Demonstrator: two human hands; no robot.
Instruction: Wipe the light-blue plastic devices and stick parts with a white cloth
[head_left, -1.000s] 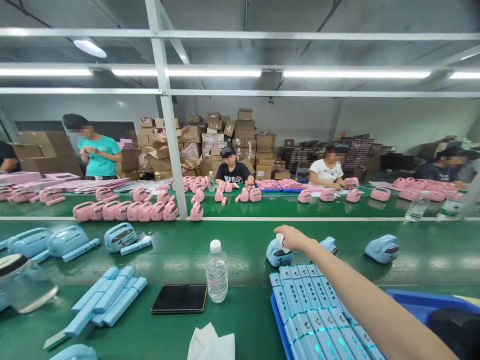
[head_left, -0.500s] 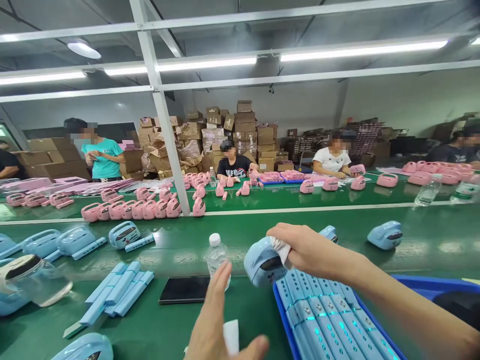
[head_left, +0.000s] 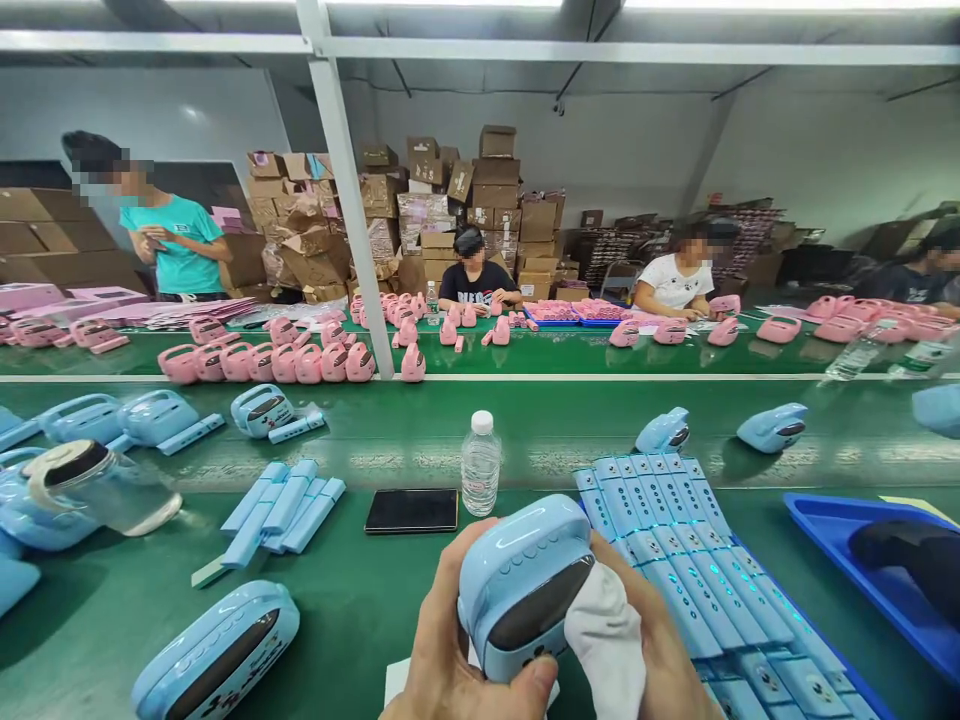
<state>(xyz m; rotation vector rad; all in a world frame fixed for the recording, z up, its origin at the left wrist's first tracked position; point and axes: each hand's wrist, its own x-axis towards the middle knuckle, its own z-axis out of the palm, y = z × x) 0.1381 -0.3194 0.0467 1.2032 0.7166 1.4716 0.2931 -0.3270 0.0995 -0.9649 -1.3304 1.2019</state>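
Observation:
A light-blue handled device [head_left: 517,590], shaped like a small portable speaker with a dark oval panel, is held up in front of me. My left hand [head_left: 450,640] grips it from the left and below, thumb across its lower front. Against its right side my right hand [head_left: 652,640] presses a white cloth [head_left: 607,630], which hangs down over the fingers. Part of a white sheet [head_left: 397,685] shows beneath my hands. A similar blue device [head_left: 217,650] lies to the left. Close on the right are rows of light-blue bars [head_left: 675,540] with lit spots, in a blue tray.
A black phone [head_left: 411,511] and a water bottle [head_left: 481,465] stand ahead of my hands. Blue bars [head_left: 281,510] are piled at left, near a clear jar [head_left: 112,490]. A blue tray [head_left: 825,540] holds a dark object. Co-workers sit beyond pink devices [head_left: 300,362].
My right hand has brought the blue device and cloth nearer and lower. The left hand, open before, has closed on the device. The camera view has tilted down.

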